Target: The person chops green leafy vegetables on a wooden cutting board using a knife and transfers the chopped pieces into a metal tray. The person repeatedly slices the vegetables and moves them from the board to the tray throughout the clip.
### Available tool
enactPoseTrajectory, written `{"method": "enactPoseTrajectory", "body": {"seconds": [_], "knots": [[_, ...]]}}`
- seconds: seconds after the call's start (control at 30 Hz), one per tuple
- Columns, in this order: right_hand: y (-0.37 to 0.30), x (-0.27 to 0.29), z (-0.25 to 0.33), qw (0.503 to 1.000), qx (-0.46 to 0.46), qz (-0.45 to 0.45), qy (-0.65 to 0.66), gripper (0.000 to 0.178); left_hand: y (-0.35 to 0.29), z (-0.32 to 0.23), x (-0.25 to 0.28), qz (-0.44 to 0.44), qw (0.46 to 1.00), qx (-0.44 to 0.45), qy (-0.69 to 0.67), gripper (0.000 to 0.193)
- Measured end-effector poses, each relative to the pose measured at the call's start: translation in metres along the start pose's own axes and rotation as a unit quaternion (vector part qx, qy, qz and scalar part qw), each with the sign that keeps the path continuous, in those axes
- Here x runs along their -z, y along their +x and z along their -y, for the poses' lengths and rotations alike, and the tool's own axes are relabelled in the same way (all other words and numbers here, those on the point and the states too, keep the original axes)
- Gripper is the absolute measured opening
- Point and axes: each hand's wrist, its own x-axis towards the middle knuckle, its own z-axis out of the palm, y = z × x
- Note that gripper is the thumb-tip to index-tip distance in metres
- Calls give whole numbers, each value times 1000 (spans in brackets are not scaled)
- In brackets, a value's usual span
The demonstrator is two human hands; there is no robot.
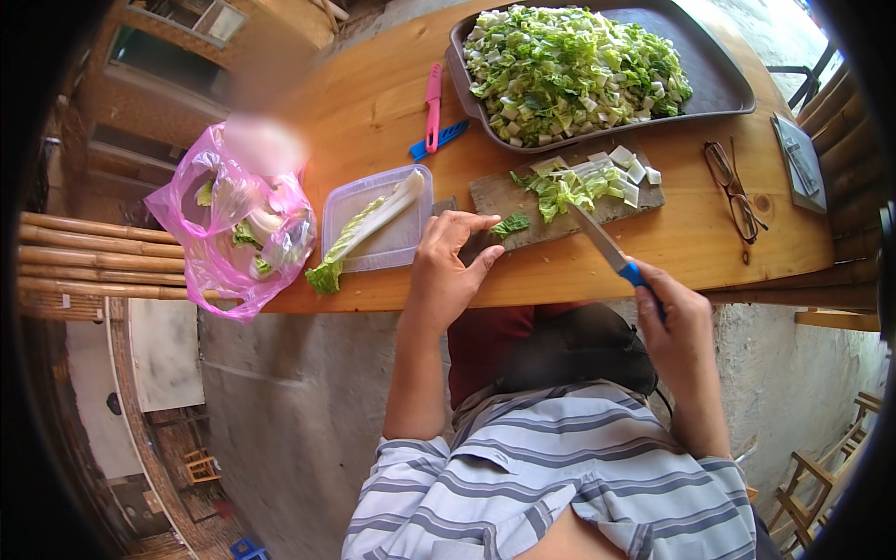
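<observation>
My right hand [674, 322] grips a knife [602, 241] by its blue handle. The blade's tip reaches a heap of cut cabbage [571, 189], leafy at the left and white-cubed at the right, on a worn wooden cutting board [495, 198]. Over the board's left edge is my left hand [450, 261], thumb and index finger apart. A small green leaf piece [511, 225] lies by its index fingertip; whether they touch, I cannot tell. Left of this hand, a long cabbage leaf [378, 224] with a white stem lies across a shallow translucent plastic tray [411, 247].
Chopped cabbage [579, 75] heaps a large grey tray [723, 93] at the back. A pink knife [433, 107] rests by a blue sheath [450, 137]. An open pink plastic bag [201, 247] with cabbage sits at the left edge. Eyeglasses [742, 215] and a clipboard [798, 168] lie right.
</observation>
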Motion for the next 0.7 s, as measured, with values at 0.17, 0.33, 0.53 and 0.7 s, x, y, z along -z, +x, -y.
{"method": "enactPoseTrajectory", "body": {"seconds": [0.17, 0.33, 0.53, 0.7], "knots": [[6, -34, 20, 992, 85, 20, -90, 40, -1, 3, -7, -28, 999, -19, 12, 24], [10, -61, 25, 978, 117, 27, -172, 44, -1, 6, -16, -61, 997, -24, 29, 19], [11, -69, 27, 971, 124, 36, -200, 47, -3, 13, -20, -85, 995, -40, 13, 18], [11, -61, 36, 967, 125, 50, -218, 51, -4, 15, -20, -92, 995, -48, 2, 17]]}}
